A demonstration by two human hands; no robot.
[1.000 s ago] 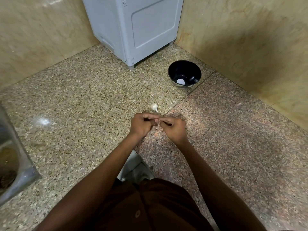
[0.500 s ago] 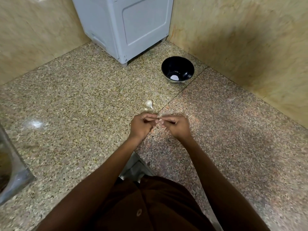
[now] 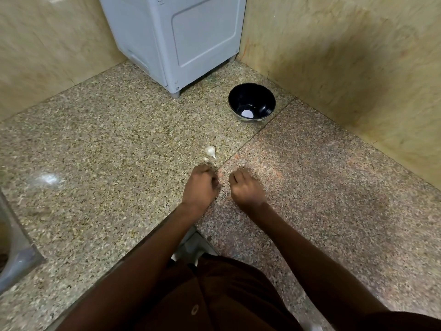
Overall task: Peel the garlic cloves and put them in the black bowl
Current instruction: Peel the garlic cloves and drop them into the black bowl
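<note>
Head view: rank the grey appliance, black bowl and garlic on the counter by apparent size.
1. grey appliance
2. black bowl
3. garlic
The appliance and bowl sit farther from the camera, so their lead is safe.

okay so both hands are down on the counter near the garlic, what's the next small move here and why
Probably reach the left hand forward to the small white garlic clove on the speckled granite counter. It lies unpeeled just beyond that hand. Both hands are blurred with fingers curled, so I cannot tell whether either holds anything. The right hand sits apart; the round black bowl waits farther back.
</note>
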